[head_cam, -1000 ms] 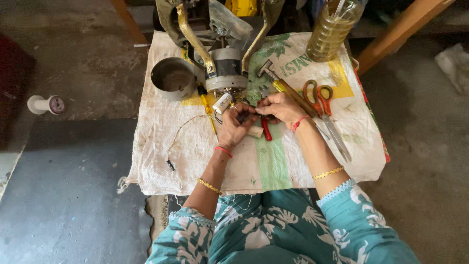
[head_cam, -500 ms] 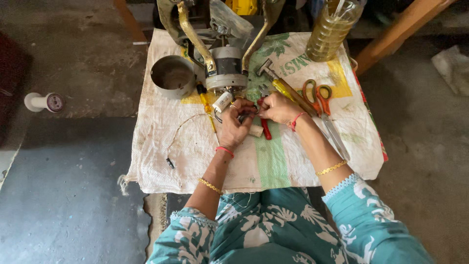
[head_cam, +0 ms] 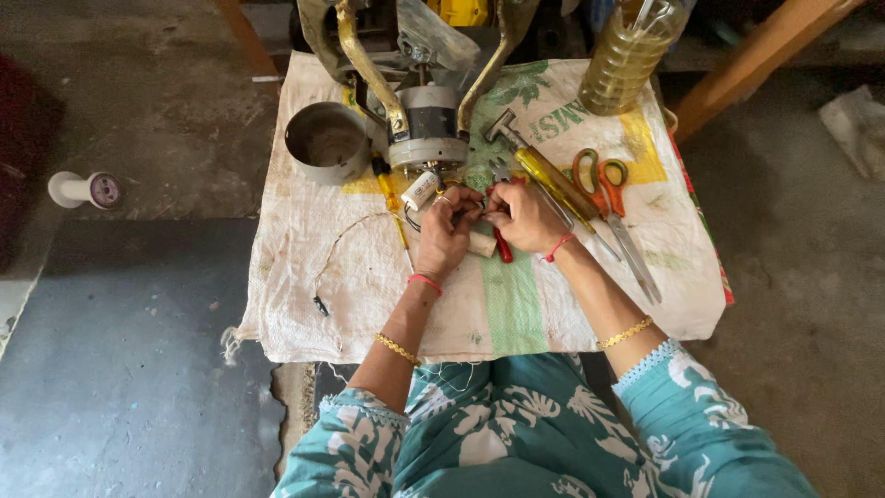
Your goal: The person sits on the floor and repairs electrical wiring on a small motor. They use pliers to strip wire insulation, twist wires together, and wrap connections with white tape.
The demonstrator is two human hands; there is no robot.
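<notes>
Head view: left hand (head_cam: pixel 445 231) and right hand (head_cam: pixel 522 217) close together on the sack-covered counter (head_cam: pixel 304 304), fingers (head_cam: pixel 466 205) pinched on something small between them, too tiny to identify. Just beyond the fingers, motor (head_cam: pixel 427 134) with white capacitor (head_cam: pixel 420 190) touching the left fingertips. Under the right palm, red-handled pliers (head_cam: pixel 501 245). Right of the fingers, screwdriver (head_cam: pixel 546 175), then orange scissors (head_cam: pixel 601 180). Far left of the fingers, metal cup (head_cam: pixel 324 143); below left, loose wire (head_cam: pixel 346 242).
</notes>
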